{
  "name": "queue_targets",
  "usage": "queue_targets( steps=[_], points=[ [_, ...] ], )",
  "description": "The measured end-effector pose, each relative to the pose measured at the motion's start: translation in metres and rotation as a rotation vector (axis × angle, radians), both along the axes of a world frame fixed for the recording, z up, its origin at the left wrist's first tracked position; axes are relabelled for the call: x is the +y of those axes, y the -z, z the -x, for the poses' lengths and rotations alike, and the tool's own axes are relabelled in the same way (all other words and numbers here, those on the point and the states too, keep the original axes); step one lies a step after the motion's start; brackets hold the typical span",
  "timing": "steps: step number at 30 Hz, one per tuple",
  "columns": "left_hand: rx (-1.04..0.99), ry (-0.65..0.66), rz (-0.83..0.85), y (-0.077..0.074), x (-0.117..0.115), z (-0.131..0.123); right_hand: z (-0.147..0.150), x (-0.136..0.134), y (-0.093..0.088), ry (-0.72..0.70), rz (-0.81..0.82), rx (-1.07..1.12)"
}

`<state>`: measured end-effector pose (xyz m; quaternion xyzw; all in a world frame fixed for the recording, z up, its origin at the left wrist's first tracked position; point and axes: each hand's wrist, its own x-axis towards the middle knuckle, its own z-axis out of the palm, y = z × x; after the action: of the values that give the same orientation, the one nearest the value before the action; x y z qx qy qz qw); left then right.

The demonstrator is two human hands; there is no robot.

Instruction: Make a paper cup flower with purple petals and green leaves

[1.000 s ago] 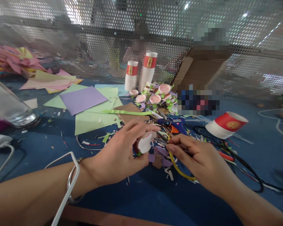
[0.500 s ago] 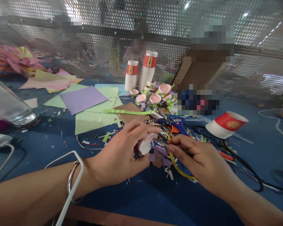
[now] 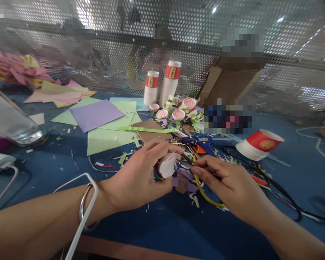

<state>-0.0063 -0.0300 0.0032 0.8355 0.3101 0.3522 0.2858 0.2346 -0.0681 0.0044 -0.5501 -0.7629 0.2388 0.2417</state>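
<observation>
My left hand (image 3: 143, 177) holds a small white piece cut from a paper cup (image 3: 167, 167) between thumb and fingers, with a thin red line along its top edge. My right hand (image 3: 224, 180) pinches a slim, dark metal tool with two narrow prongs (image 3: 186, 162); its tips reach the right side of the cup piece. My fingers hide the tool's rear end, so its exact kind is unclear. Beneath the hands lie purple paper scraps (image 3: 191, 186) and a yellow curved strip or handle (image 3: 206, 196).
Behind the hands lie a blue glue gun (image 3: 206, 144), brown cardboard (image 3: 148, 130) and a pile of decorated cup bottoms (image 3: 178, 115). Stacked paper cups (image 3: 169, 86) stand farther back. A red-and-white cup (image 3: 260, 144) leans at right near a black cable (image 3: 283, 191). Coloured paper (image 3: 97, 113) covers the left.
Both hands keep nearly the same grip and position. The whole view has shifted very slightly; nothing has been taken up or let go.
</observation>
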Motion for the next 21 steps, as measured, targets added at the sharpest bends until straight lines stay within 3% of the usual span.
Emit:
queue_targets(
  steps=[6, 10, 21],
  points=[
    [-0.030, 0.020, 0.034, 0.0006, 0.0030, 0.0006, -0.0018, 0.0008, -0.0011, -0.015, -0.024, 0.012],
    [-0.101, 0.010, 0.158, 0.0020, 0.0037, -0.0008, -0.0014, 0.0013, -0.0022, -0.025, -0.058, 0.014],
    [-0.268, -0.140, 0.447, 0.0065, -0.0034, -0.0065, 0.0038, -0.0024, 0.0023, 0.013, -0.170, 0.027]
  ],
)
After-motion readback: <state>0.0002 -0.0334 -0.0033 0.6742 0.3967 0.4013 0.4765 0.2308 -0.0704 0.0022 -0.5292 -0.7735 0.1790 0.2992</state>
